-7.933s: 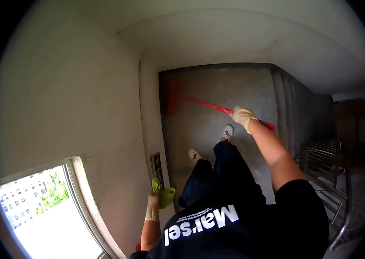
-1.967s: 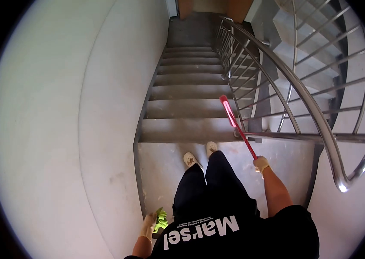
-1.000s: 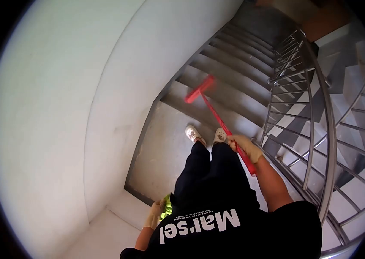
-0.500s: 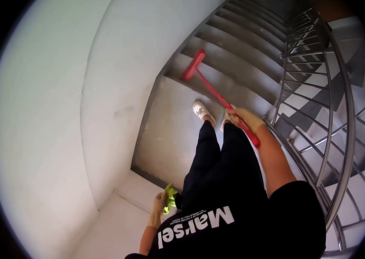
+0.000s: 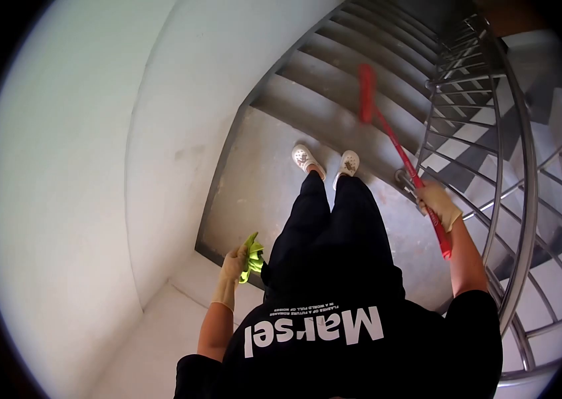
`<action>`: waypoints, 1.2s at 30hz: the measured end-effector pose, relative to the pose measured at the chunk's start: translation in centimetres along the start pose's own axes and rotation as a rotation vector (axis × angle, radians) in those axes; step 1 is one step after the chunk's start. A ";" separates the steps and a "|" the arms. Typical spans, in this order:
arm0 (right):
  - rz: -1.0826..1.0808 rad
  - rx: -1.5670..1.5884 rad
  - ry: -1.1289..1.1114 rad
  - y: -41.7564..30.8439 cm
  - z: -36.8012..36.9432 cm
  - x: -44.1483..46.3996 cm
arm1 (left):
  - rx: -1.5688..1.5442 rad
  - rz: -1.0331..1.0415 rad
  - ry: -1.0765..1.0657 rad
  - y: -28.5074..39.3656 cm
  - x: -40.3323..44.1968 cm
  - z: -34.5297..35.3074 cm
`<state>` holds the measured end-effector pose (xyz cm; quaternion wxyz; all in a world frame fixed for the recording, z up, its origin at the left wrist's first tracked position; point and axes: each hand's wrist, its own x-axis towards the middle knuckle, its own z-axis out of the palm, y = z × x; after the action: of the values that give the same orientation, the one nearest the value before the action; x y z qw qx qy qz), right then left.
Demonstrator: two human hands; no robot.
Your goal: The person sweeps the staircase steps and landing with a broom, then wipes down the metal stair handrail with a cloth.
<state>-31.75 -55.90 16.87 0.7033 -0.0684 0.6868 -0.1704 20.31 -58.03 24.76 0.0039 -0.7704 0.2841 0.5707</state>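
Observation:
My right hand (image 5: 438,205), in a pale glove, is closed round the handle of a red broom (image 5: 399,147), near the metal railing. The broom's head hangs over the upper steps and looks slightly blurred. In my left hand (image 5: 233,263), also gloved, is a bunched lime-green cloth (image 5: 252,258), held low beside my left hip. Both feet, in white clogs (image 5: 305,158), stand on the grey landing (image 5: 254,179) close to its edge.
Grey concrete stairs (image 5: 344,83) lead down from the landing toward the upper right. A metal railing (image 5: 528,219) with bars runs down the right side. A pale wall (image 5: 181,120) with a dark skirting strip borders the left.
Since half a second ago the broom has swung right, from the left side of the steps toward the railing, along with my right hand. The cloth stays in my left hand, which appears higher in view.

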 end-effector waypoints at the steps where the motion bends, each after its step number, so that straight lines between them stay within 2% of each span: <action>1: -0.035 -0.050 0.050 0.7 0.3 -1.2 | -0.006 0.015 -0.009 0.1 0.1 -0.1; 3: 0.038 -0.032 0.070 1.9 1.1 -3.0 | 0.040 -0.003 -0.056 0.0 0.3 -0.7; 5: 0.127 0.074 -0.039 2.7 1.4 -4.2 | 0.065 0.052 -0.025 -0.9 0.8 -1.1; 6: 0.122 0.091 -0.023 3.5 1.2 -3.8 | 0.177 0.017 -0.004 -0.3 0.7 -1.3; 8: 0.151 0.097 -0.165 5.0 1.1 -2.2 | 0.224 0.018 0.004 2.8 -1.1 -0.3; 9: 0.141 0.112 -0.158 4.9 1.1 -1.9 | 0.260 0.009 0.021 3.8 -1.7 0.1; 11: -0.021 -0.370 -0.077 4.3 0.7 -0.7 | 0.227 0.058 0.029 4.5 -1.5 0.1; 12: -0.018 -0.354 -0.075 4.2 0.2 0.6 | 0.240 0.075 -0.006 4.7 -1.4 -0.3; 14: -0.052 -0.653 0.018 4.4 -0.7 2.7 | 0.161 0.093 -0.041 4.5 -0.7 -1.0; 15: -0.047 -0.643 0.018 4.8 -0.6 2.5 | 0.172 0.091 -0.045 4.6 -0.9 -1.0; 18: -0.062 -0.610 0.258 4.2 -0.8 1.6 | 0.219 0.156 0.019 5.5 -0.5 -0.2; 21: -0.040 -0.431 0.383 1.5 0.2 -5.5 | 0.323 0.118 -0.007 5.0 0.5 -0.4; 22: -0.087 -0.566 0.360 3.5 -0.4 -4.9 | 0.299 0.104 -0.019 5.2 0.6 -0.2; 23: -0.080 -0.558 0.369 5.6 -1.3 -4.8 | 0.307 0.108 -0.030 5.3 0.9 0.0; 25: 0.057 -0.268 0.206 4.6 -1.9 -9.1 | 0.229 0.209 -0.096 5.5 1.9 0.1; 27: 0.106 -0.111 0.116 8.7 -2.7 -8.1 | 0.242 0.213 -0.106 5.9 2.8 0.5; 29: 0.106 -0.002 0.033 10.1 -3.1 -8.0 | 0.307 0.281 -0.001 6.7 3.3 1.2; 32: 0.064 -0.103 0.017 9.5 -3.2 -7.5 | 0.417 0.250 -0.024 8.6 3.2 1.6; 34: -0.046 -0.287 0.056 9.8 -2.9 -6.1 | 0.568 0.223 0.017 11.3 2.0 2.6; 35: -0.052 -0.283 0.063 10.0 -3.0 -5.7 | 0.570 0.234 0.015 11.1 3.3 2.4; 36: -0.002 -0.237 0.169 9.5 -2.7 -5.9 | 0.464 0.286 -0.027 9.8 5.5 1.5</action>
<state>-33.04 -44.72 19.22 0.6298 -0.1370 0.7588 -0.0940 15.71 -68.18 22.53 0.1033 -0.6934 0.5130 0.4953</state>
